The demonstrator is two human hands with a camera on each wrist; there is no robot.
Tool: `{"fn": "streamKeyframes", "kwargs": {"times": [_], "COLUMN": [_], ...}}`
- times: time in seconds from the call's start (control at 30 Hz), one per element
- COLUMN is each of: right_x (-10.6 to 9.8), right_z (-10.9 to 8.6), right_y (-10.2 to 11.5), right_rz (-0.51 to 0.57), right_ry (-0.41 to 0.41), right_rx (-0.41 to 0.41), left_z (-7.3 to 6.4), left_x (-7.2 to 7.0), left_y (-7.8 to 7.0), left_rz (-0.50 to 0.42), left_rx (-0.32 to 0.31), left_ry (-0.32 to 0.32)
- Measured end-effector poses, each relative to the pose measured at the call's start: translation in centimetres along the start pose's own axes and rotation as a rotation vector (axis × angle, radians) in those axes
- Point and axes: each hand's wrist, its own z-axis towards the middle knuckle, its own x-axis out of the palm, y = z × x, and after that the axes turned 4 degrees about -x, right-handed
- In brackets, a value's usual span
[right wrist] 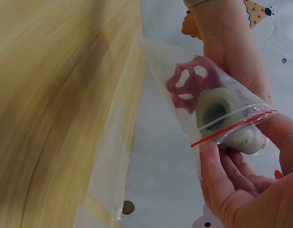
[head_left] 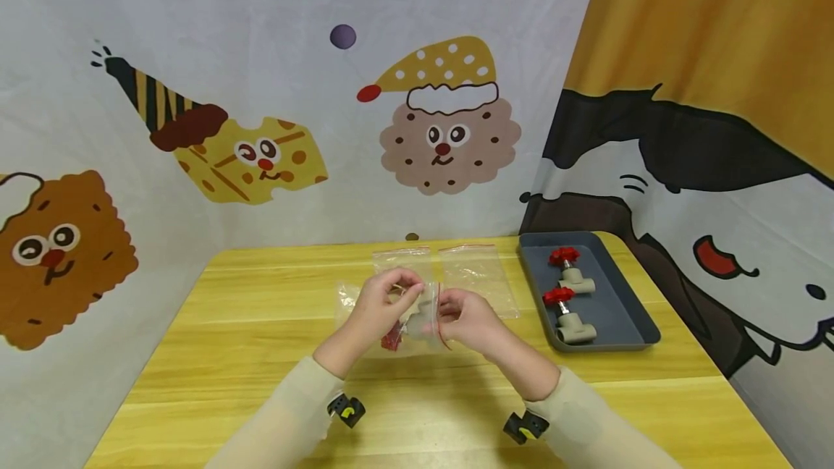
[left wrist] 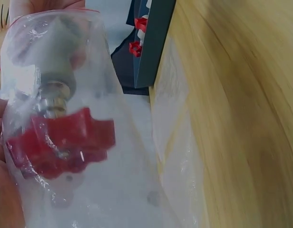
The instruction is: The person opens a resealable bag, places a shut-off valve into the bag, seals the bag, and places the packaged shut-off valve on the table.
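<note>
A clear zip bag (head_left: 426,310) with a red seal line is held up over the table between both hands. Inside it is a valve (left wrist: 65,142) with a red handwheel, a metal stem and a beige plastic body. The left hand (head_left: 374,310) grips the bag near its mouth, with fingers along its side in the left wrist view. At the mouth, the right hand (head_left: 472,320) holds the valve's pipe end, fingertips under it in the right wrist view. The red handwheel points down into the bag, and the pipe end reaches the seal line.
On the right a grey tray (head_left: 625,320) holds two more valves (head_left: 575,328) with red handwheels. Flat clear zip bags (head_left: 482,277) lie on the wooden table (head_left: 260,368) behind the hands. A printed cloth (head_left: 293,56) hangs behind the table.
</note>
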Motion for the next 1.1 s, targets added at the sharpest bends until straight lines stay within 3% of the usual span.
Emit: {"fn": "streamKeyframes", "kwargs": {"times": [0.27,0.53,0.67,0.83,1.0,1.1], "right_x": [0.3,-0.2,-0.6,-1.0,-1.1,-1.2], "right_z": [-0.1,-0.7,-1.2,-1.8,-2.2,-2.2], "right_y": [-0.4,-1.1,-1.2,-1.5,-1.7,-1.9], "right_rz": [0.002,-0.063,-0.115,-0.296,-0.479,-0.535], "right_ry": [0.055,0.067,0.074,0.063,-0.02,-0.09], "right_rx": [-0.018,-0.146,-0.263,-0.406,-0.537,-0.661], "left_z": [-0.3,-0.4,-0.4,-0.4,-0.4,-0.5], "left_x": [-0.1,-0.8,-1.0,-1.1,-1.2,-1.3], "left_y": [-0.2,0.1,0.2,-0.2,-0.7,-0.9], "left_rz": [0.023,0.003,-0.009,-0.034,-0.046,-0.064], "left_rx": [0.021,0.058,0.11,0.174,0.164,0.148], "left_ry": [-0.013,-0.074,-0.104,-0.127,-0.125,-0.122]}}
